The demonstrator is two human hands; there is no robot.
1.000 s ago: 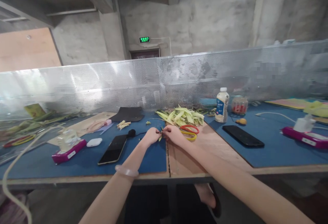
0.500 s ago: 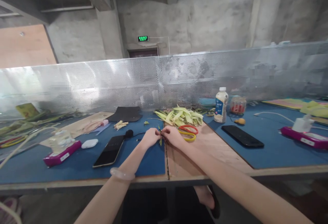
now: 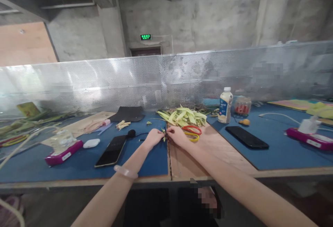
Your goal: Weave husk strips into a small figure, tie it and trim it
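Apparently for steadiness, the left hand (image 3: 155,137) and right hand (image 3: 175,135) both pinch a small green bundle (image 3: 164,135); scissors (image 3: 199,130) lie handily right of the grip.

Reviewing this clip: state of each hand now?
Left hand: closed, pinching a small yellow-green plant bundle.
Right hand: closed, fingertips pinched at the same bundle; exact grip too small to tell.
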